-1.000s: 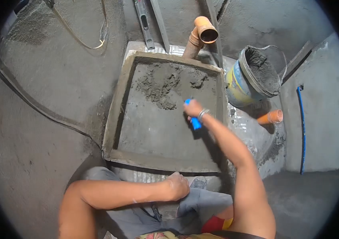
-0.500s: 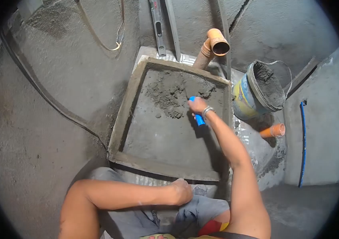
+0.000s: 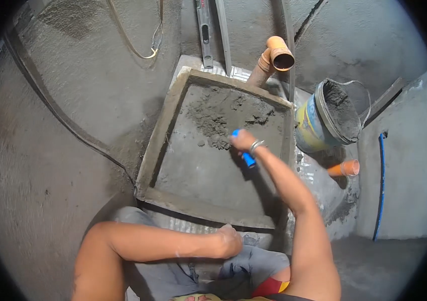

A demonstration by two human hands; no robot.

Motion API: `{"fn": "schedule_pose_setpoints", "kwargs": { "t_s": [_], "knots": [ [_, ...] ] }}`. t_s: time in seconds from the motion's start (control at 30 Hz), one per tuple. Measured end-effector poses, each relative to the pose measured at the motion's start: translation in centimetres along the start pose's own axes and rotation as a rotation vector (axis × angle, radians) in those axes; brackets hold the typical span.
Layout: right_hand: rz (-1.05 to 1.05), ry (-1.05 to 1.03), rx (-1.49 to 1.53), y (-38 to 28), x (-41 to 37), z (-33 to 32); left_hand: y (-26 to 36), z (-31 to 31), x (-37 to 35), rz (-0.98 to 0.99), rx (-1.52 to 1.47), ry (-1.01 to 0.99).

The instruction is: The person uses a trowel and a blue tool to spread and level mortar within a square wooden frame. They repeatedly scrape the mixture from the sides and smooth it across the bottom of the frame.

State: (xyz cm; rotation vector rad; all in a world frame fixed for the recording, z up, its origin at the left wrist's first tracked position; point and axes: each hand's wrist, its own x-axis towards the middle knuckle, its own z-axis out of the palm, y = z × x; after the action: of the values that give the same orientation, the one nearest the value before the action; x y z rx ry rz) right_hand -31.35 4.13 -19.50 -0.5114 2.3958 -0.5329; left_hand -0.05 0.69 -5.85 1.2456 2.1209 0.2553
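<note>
My right hand (image 3: 243,141) grips the blue handle of a trowel (image 3: 248,160) over the mortar. Its blade is hidden by the hand and shadow. Beyond and left of the hand lies rough, crumbly wet mortar (image 3: 208,118), with smoother grey mortar nearer me. All of this sits inside a square, low-rimmed cement basin (image 3: 208,207). My left hand (image 3: 230,241) rests closed at my knee in front of the near rim, with nothing seen in it.
A bucket of mortar (image 3: 344,113) tilts at the right, beside an orange pipe stub (image 3: 345,168). Behind the basin stand an orange pipe elbow (image 3: 279,55), a spirit level (image 3: 204,35) and a straight bar (image 3: 223,37). A blue conduit (image 3: 381,188) runs on the right; wires (image 3: 143,54) hang upper left.
My right hand has moved slightly toward me and left with the trowel. Part of the mortar at the back looks flatter. My left hand stays put; the view has shifted slightly.
</note>
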Motion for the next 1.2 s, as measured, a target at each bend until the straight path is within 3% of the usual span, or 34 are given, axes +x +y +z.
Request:
{"fn": "schedule_pose_setpoints", "kwargs": {
  "t_s": [0.07,0.1,0.27,0.33,0.47,0.53,0.77,0.9,1.0,1.2],
  "knots": [
    [-0.122,0.023,-0.063,-0.6,-1.4,-0.2,-0.2,-0.1,0.0,-0.015,-0.014,-0.004],
    [0.075,-0.174,0.210,-3.5,-4.8,-3.2,-0.4,-0.2,-0.1,-0.010,0.005,-0.005],
    [0.191,0.066,0.477,-3.1,-3.4,-6.1,-0.4,-0.8,-0.5,-0.012,0.043,0.011],
    [0.231,0.026,0.567,-2.9,-0.9,-5.2,-0.5,-0.2,0.0,-0.003,0.026,0.054],
    [0.154,-0.069,0.378,-3.6,-2.1,-1.3,-0.2,-0.5,-0.5,0.026,-0.031,0.017],
    [0.167,-0.123,0.354,-3.4,-3.1,-2.7,-0.2,-0.1,-0.2,0.010,-0.038,0.042],
    [0.194,0.066,0.637,-4.1,0.9,-3.6,-0.4,0.6,0.3,0.017,0.025,0.090],
    [0.169,-0.084,0.318,-4.7,-1.1,-2.5,-0.4,0.8,0.4,0.033,-0.012,-0.002],
    [0.135,-0.278,0.376,-2.6,-2.0,-3.6,0.0,-0.1,-0.1,0.022,-0.003,-0.038],
    [0.189,0.201,0.465,-1.3,-3.4,-4.6,-0.2,0.3,0.2,0.030,0.013,0.032]
  ]
}}
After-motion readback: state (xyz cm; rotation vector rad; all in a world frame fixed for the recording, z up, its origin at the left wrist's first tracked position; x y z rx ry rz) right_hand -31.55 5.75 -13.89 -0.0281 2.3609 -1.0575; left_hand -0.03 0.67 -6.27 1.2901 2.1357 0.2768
